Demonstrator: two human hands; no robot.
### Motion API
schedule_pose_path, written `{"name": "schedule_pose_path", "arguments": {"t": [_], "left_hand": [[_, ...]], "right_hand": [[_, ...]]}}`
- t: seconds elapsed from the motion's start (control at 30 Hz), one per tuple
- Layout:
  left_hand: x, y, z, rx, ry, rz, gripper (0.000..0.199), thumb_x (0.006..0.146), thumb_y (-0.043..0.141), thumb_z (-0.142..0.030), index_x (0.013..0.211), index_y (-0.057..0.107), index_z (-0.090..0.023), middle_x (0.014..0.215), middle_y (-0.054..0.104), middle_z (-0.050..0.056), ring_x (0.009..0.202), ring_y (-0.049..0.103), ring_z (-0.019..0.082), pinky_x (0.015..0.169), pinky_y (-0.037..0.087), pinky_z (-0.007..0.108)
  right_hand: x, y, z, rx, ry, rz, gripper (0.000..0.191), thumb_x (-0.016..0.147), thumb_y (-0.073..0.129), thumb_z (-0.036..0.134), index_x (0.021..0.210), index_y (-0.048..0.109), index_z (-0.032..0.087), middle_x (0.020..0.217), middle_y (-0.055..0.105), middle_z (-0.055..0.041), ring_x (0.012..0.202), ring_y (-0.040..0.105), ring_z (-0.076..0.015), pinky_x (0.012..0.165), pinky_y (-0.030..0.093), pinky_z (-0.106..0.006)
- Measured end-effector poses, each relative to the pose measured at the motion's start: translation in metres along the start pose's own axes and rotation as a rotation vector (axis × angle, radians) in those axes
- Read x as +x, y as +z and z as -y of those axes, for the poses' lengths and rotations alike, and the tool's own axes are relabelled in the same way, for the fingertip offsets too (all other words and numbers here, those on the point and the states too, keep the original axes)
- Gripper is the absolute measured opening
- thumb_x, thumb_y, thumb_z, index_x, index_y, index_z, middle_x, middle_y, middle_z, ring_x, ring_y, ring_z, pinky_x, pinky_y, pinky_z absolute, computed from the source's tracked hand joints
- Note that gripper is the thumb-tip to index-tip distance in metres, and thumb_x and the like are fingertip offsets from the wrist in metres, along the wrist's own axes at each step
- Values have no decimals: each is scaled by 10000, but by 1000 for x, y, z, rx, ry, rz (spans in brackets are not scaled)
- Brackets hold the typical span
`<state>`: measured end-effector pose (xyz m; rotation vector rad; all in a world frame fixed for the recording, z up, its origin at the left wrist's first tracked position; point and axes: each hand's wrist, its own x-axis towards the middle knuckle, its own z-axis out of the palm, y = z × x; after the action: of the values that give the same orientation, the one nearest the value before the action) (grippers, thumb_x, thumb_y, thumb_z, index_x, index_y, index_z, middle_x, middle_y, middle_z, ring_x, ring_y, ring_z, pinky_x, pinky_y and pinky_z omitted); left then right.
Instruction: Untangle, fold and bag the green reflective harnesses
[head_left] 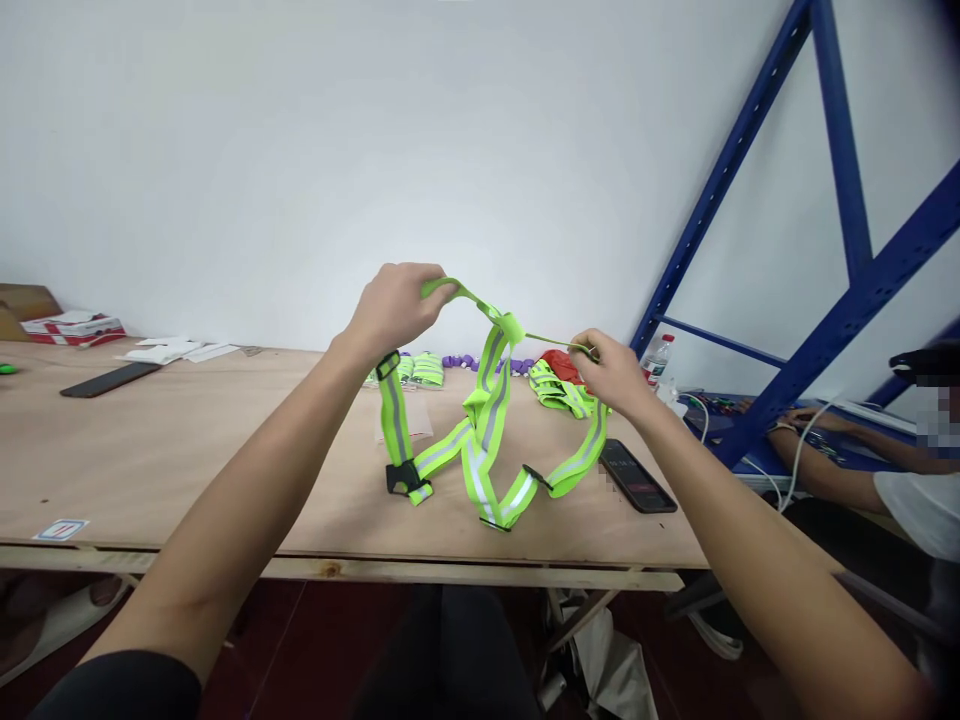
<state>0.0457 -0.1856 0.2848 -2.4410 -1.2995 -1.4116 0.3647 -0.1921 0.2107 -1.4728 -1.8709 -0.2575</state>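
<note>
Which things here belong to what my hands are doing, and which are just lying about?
Belongs:
- Green straps, held in your left hand and right hand
- Striped green pile behind, probably: it looks like matching material

Lying about, it seems:
- Phone
- Bottle
- Papers
- Red-and-white box

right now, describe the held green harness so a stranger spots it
Find the wooden table against the white wall. Over it, the left hand and right hand hold up a green harness with grey stripes and black buckles. Unlike the green bundles behind, it hangs loosely spread.
</note>
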Motion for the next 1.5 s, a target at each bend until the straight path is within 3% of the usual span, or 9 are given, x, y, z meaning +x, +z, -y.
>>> {"name": "schedule_pose_path", "arguments": {"t": [0.13,0.27,0.4,0.57,0.73,0.87,1.13,1.37,1.5], "left_hand": [[0,13,3,-180,-158,327,265,871,592,-365,688,650,-182,491,539,7,437,447,136,484,311,282],[-4,51,22,-621,-337,600,294,874,619,-393,697,625,-159,529,569,19,363,381,84,397,248,240],[-12,96,41,-1091,-561,441,217,856,658,-348,836,623,-135,680,670,76,460,541,122,449,402,240],[-28,136,58,-1233,-653,299,223,835,631,-292,1022,534,-217,890,722,52,653,640,142,621,496,277],[-46,158,82,-1022,-601,302,358,757,670,-300,1076,515,-246,1103,706,71,888,677,188,755,524,347],[-58,169,106,-773,-658,333,429,735,700,-339,1114,529,-237,1175,683,107,1041,653,249,806,537,374],[-100,155,125,-575,-595,369,586,741,664,-332,1301,558,-196,1252,679,124,1150,626,310,995,478,434],[-161,91,95,-84,-225,559,372,884,534,-387,1201,687,-268,1257,690,83,1168,610,335,1019,439,433],[-188,80,80,82,-199,712,478,819,624,-461,1254,660,-267,1222,696,108,1120,621,362,936,476,430]], "right_hand": [[-11,41,-9,-274,93,192,259,948,460,411,968,602,196,1079,667,-139,975,626,-277,698,423,-320],[-26,75,-14,-417,268,358,369,914,552,531,1014,624,184,997,712,-169,954,667,-332,730,451,-364],[-42,96,-25,-189,264,372,343,909,606,401,1179,592,191,1000,745,-130,959,693,-304,747,477,-346],[-79,108,-31,80,184,366,458,938,545,300,1374,459,190,1130,728,-110,1011,700,-231,848,514,-328],[-120,112,-34,118,-12,465,402,895,560,277,1290,567,199,1256,669,-128,1118,646,-288,936,503,-425],[-135,117,-45,160,13,379,509,899,535,263,1403,493,208,1389,589,-133,1251,577,-285,1047,455,-459],[-152,115,-51,201,91,319,653,865,550,277,1495,390,211,1459,524,-145,1330,518,-286,1102,421,-464],[-164,106,-54,198,41,435,492,871,516,236,1359,561,197,1502,471,-140,1439,388,-281,1159,355,-467],[-163,109,-53,109,15,471,476,908,564,365,1364,571,228,1476,500,-129,1400,433,-305,1133,381,-487]]}}
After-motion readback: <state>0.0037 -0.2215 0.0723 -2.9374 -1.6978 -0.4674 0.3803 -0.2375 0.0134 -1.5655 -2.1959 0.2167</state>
